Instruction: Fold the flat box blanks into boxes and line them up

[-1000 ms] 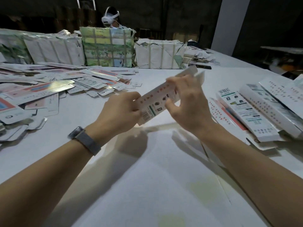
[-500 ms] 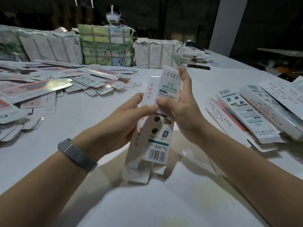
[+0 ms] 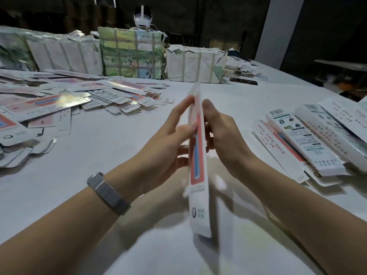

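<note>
I hold one long, narrow box blank (image 3: 198, 175) edge-on above the white table (image 3: 99, 147), its red and blue face turned toward me, its lower end blurred. My left hand (image 3: 168, 139) presses it from the left with fairly straight fingers. My right hand (image 3: 224, 135) holds it from the right, thumb along its edge. A heap of flat blanks (image 3: 59, 108) lies at the left. Several folded boxes (image 3: 305, 135) lie side by side at the right.
Wrapped bundles of stock (image 3: 131, 54) stand in a row along the far side of the table. A person wearing a white headset (image 3: 142, 17) sits behind them. A dark flat object (image 3: 243, 81) lies near the far right bundle.
The blank has turned from showing its barcode face to standing edge-on between my palms. Both hands have shifted along it and now squeeze it from each side.
</note>
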`<state>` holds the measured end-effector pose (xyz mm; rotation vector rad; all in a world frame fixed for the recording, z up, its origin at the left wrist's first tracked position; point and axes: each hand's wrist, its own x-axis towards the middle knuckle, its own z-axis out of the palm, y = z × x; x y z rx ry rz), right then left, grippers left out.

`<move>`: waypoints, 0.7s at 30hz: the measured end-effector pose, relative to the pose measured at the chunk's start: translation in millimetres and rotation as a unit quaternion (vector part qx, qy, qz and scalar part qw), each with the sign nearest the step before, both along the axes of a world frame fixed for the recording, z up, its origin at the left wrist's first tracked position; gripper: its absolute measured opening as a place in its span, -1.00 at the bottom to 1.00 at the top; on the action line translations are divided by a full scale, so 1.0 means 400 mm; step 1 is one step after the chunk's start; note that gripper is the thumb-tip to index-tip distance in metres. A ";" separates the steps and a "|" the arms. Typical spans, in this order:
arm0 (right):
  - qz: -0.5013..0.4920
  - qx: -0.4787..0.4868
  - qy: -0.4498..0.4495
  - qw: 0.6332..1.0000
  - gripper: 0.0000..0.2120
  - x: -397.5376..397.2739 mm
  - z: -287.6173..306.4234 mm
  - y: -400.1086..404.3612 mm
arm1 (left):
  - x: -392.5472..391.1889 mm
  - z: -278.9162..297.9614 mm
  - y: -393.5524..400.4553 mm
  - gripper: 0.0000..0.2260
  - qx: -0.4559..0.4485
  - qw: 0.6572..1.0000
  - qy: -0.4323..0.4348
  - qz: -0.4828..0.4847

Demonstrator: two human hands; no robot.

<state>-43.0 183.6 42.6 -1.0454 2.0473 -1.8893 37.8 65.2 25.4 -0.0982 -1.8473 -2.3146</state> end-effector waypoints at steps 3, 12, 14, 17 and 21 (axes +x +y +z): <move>0.018 0.001 0.011 1.000 -0.71 -0.003 -0.003 0.004 | -0.008 -0.017 0.002 -0.40 -0.050 0.996 0.028 0.075; 0.026 -0.024 -0.011 0.999 -0.44 0.005 0.001 -0.005 | -0.004 -0.019 0.007 -0.35 -0.106 0.994 0.024 0.028; 0.008 -0.024 -0.012 1.000 -0.36 0.002 -0.001 -0.005 | -0.001 -0.011 0.000 -0.40 -0.072 0.996 0.039 0.021; 0.002 -0.047 -0.015 0.999 -0.43 -0.005 -0.001 -0.003 | 0.001 -0.006 -0.012 -0.29 -0.068 0.994 0.067 0.056; 0.023 -0.083 -0.008 0.996 -0.64 -0.004 -0.004 -0.003 | 0.001 -0.006 -0.018 -0.15 -0.107 0.984 0.096 0.105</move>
